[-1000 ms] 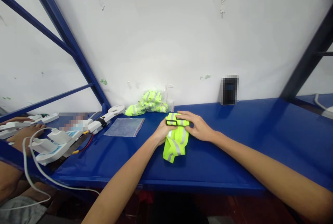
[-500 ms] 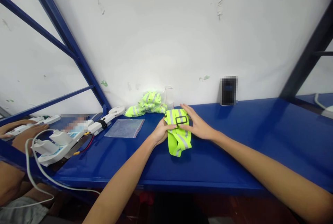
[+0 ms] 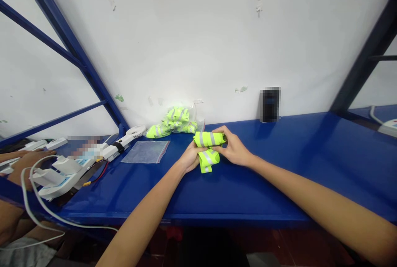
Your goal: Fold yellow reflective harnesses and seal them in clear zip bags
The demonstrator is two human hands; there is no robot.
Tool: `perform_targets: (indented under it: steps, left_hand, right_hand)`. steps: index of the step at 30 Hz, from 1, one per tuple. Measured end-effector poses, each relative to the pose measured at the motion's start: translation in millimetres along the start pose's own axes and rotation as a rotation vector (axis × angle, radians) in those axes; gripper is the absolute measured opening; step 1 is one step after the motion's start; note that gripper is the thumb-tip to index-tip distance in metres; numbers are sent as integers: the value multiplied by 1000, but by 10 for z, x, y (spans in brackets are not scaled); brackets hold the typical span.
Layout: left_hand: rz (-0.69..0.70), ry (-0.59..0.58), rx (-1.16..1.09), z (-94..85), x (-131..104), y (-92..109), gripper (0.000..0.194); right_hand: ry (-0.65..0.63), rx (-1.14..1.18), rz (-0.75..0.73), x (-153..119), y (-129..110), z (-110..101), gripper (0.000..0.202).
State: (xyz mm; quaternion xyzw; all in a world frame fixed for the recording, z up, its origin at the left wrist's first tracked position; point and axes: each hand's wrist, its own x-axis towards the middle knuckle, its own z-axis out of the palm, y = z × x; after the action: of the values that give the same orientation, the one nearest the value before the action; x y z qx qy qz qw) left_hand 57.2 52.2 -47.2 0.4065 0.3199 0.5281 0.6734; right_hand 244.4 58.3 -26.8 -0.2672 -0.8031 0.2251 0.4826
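Observation:
Both hands grip a neon-yellow strap with silver reflective bands, rolled into a thick bundle above the blue table. My left hand is closed on the bundle's left end, thumb along its lower side. At the right end, my right hand has its fingers wrapped over the top and its thumb below. A loose length of the strap hangs beneath the roll. Behind it, against the wall, lies a clear bag filled with similar yellow straps. A flat clear zip bag rests left of my left hand.
A white handheld fan, a power strip with plugs and white cables lie at the left. Another person's hand is at the far left. A dark pixelated object leans on the wall. Blue frame posts flank the table.
The strap, flatter before with a black buckle showing, is now rolled up and the buckle is out of sight. My right hand's fingers have curled over it, and the hanging part is shorter.

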Motion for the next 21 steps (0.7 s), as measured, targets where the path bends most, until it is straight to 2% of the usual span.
perform_targets:
  steps: [2, 6, 8, 10, 13, 15, 18, 21]
  left_hand:
    - [-39, -15, -33, 19, -23, 39, 52]
    - [-148, -149, -97, 66, -108, 132, 55]
    - [-146, -148, -101, 86, -139, 149, 59]
    - [-124, -89, -90, 99, -147, 140, 65]
    - [-88, -20, -83, 104, -134, 114, 76]
    - [-86, -27, -95, 104, -128, 107, 81]
    - [-95, -55, -113, 102, -136, 111, 84]
    - [-84, -80, -116, 88, -142, 121, 78]
  right_hand:
    - [23, -24, -46, -3, 19, 17, 33]
    - [61, -33, -158, -2, 98, 47, 36]
    - [20, -42, -214, -3, 109, 41, 40]
    - [-49, -52, -238, -5, 84, 12, 43]
    - [-159, -61, -199, -13, 7, -52, 36]
    - [-225, -79, -166, -18, -33, -84, 38]
    - [-287, -131, -180, -17, -40, -91, 60]
    - [-295, -172, -227, -14, -16, -69, 55]
